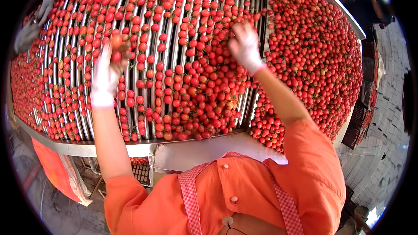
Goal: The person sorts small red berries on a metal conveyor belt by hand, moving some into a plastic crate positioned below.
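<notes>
Small red tomatoes (209,88) lie in rows and heaps over the metal rollers (171,49) of a roller conveyor. In a white glove, my left hand (107,75) is raised over the rollers at centre left, blurred, holding tomatoes at its fingers; a brownish thing beside them is too blurred to name. My right hand (245,47), also in a white glove, reaches to the tomatoes near the right end of the rollers. Its fingers are bent and blurred, and whether they grip anything does not show. A dense heap of tomatoes (310,52) fills the metal bin to the right.
A metal rim (75,148) borders the conveyor's near side. At the upper left, another person's gloved hands (36,23) are over the tomatoes. Dark plastic crates (359,114) stand at the right beside the tiled floor (390,81). An orange cloth (55,166) hangs below the rim.
</notes>
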Motion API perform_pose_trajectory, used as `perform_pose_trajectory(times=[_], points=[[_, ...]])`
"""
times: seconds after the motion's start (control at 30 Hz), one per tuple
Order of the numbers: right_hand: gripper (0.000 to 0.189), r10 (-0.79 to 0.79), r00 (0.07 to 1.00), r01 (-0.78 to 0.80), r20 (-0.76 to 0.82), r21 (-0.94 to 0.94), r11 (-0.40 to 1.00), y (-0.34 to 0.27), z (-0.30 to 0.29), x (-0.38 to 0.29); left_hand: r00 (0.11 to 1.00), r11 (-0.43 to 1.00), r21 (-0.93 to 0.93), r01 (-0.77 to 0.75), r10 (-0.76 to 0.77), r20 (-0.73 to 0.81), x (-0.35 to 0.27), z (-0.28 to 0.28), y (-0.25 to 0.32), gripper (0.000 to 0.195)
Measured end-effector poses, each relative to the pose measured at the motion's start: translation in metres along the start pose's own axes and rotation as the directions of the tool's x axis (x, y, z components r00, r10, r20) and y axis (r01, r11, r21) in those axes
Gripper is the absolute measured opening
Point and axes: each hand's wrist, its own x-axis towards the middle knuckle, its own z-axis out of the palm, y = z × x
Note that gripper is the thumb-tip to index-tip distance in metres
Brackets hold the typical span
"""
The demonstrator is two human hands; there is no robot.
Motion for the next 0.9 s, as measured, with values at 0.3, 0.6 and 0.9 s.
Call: perform_pose_trajectory(times=[0.3, 0.6, 0.9], points=[[0.056, -0.4, 0.877, 0.405, 0.267, 0.036, 0.913, 0.002, -0.01, -0.036, 1.0, 0.784, -0.621, 0.002, -0.01, -0.01, -0.146, 0.002, -0.081, 0.055], [0.062, 0.011, 0.917, 0.189, 0.398, -0.461, 0.867, 0.157, 0.02, 0.081, 0.966, 0.751, -0.66, 0.025, -0.189, -0.179, -0.155, 0.017, -0.108, 0.034], [0.045, -0.039, 0.998, 0.04, 0.051, -0.029, 0.999, 0.079, 0.041, 0.154, 0.967, 0.759, -0.647, 0.081, -0.217, -0.133, -0.136, 0.04, -0.108, 0.029]])
